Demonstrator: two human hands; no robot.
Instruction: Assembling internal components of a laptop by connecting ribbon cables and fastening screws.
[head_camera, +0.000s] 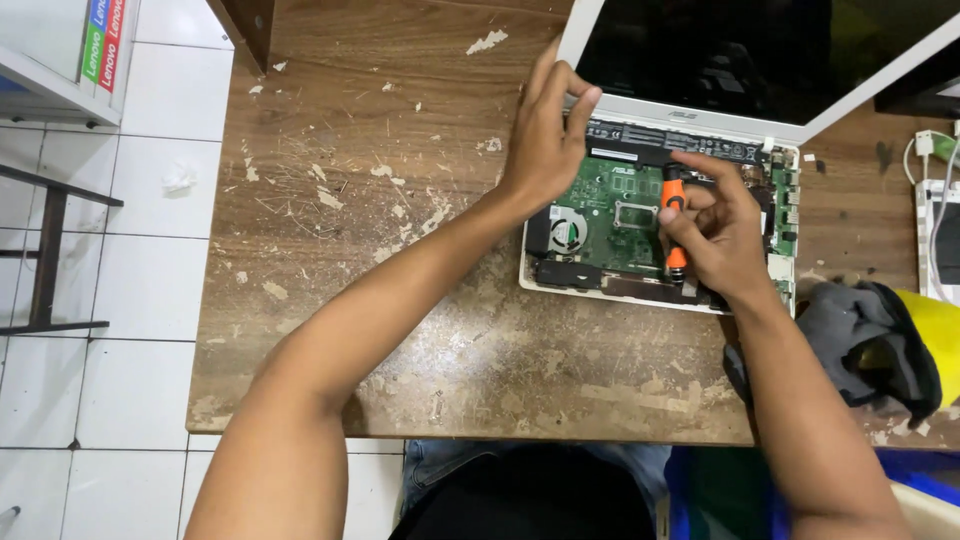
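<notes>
An opened white laptop (790, 128) lies on the wooden table (400, 300) with its green circuit board (605, 215) and round fan (567, 232) exposed. Its dark screen (740, 50) tilts back at the far edge. My left hand (548, 135) rests on the laptop's left hinge corner, fingers spread over the frame. My right hand (715, 228) grips an orange and black screwdriver (674, 215), held upright with its tip down on the board near the front edge.
A grey cloth with a yellow item (880, 340) lies at the right of the table. White cables and a charger (935, 160) sit at the far right. White tiled floor (140, 300) and a dark metal frame (45, 250) lie to the left.
</notes>
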